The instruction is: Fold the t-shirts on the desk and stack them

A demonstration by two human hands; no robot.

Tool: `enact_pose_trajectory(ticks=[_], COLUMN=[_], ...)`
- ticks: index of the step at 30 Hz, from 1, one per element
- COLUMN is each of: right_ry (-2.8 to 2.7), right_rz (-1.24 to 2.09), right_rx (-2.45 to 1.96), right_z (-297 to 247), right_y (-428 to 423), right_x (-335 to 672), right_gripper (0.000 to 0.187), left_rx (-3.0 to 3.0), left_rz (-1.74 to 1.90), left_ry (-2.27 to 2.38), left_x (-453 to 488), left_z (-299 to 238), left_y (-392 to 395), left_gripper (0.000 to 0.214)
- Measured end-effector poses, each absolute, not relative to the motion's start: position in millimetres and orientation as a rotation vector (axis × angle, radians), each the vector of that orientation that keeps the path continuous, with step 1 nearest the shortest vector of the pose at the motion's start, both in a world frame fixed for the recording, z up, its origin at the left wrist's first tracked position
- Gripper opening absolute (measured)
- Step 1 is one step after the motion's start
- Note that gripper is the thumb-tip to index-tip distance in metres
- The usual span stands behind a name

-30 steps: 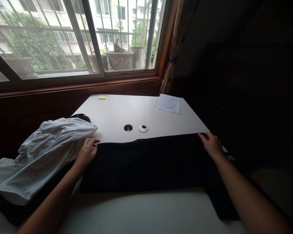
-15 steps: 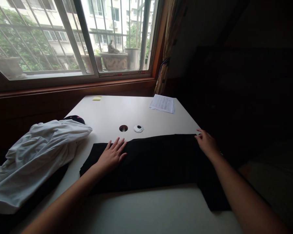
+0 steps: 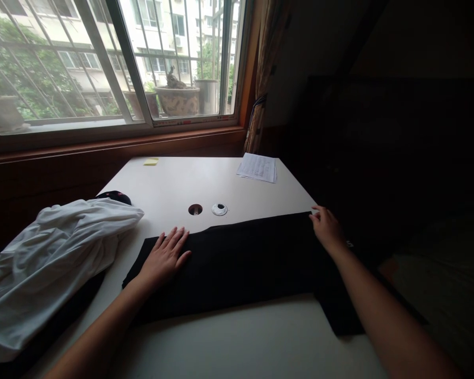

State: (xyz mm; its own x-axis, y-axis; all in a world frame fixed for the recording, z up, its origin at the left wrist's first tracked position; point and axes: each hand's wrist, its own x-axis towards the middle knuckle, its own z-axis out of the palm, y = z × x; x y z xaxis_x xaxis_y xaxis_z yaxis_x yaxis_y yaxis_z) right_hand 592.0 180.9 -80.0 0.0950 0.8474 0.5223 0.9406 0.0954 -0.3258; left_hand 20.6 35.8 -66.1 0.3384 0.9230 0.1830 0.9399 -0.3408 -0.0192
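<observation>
A black garment (image 3: pixel 245 263) lies spread flat across the white table (image 3: pixel 221 342), its right end hanging over the table's right edge. My left hand (image 3: pixel 164 258) rests flat on the garment's left part, fingers stretched out and apart. At the garment's far right corner sits my right hand (image 3: pixel 326 226), fingers curled on the cloth's top edge by the table's edge.
A crumpled white garment (image 3: pixel 51 258) lies at the table's left over something dark. A cable hole (image 3: pixel 195 209) and its white cap (image 3: pixel 219 209) sit mid-table. A printed sheet (image 3: pixel 257 167) and a yellow note (image 3: pixel 150 161) lie at the back, under the window.
My left hand let go of the garment's left corner, went flat onto the cloth, then slid a little left. The right hand stayed at the right corner.
</observation>
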Motion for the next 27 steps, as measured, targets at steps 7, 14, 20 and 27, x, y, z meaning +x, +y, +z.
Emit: enact_pose_trajectory(ticks=[7, 14, 20, 27], right_ry=[-1.824, -2.013, -2.451, -2.577], right_rz=[-0.335, -0.56, -0.261, 0.116], right_rx=[-1.768, -1.627, -1.379, -1.383], right_z=[-84, -63, -53, -74], right_y=[181, 156, 129, 114], right_x=[573, 551, 473, 401], right_gripper=[0.03, 0.04, 0.055, 0.072], left_rx=[-2.446, -2.433, -2.491, -2.384], left_rz=[-0.19, -0.12, 0.048, 0.223], left_ry=[-1.765, -1.805, -1.846, -1.914], left_x=[10, -2, -31, -18], left_z=[-69, -72, -63, -27], left_y=[32, 29, 32, 35], left_gripper=[0.061, 0.06, 0.06, 0.069])
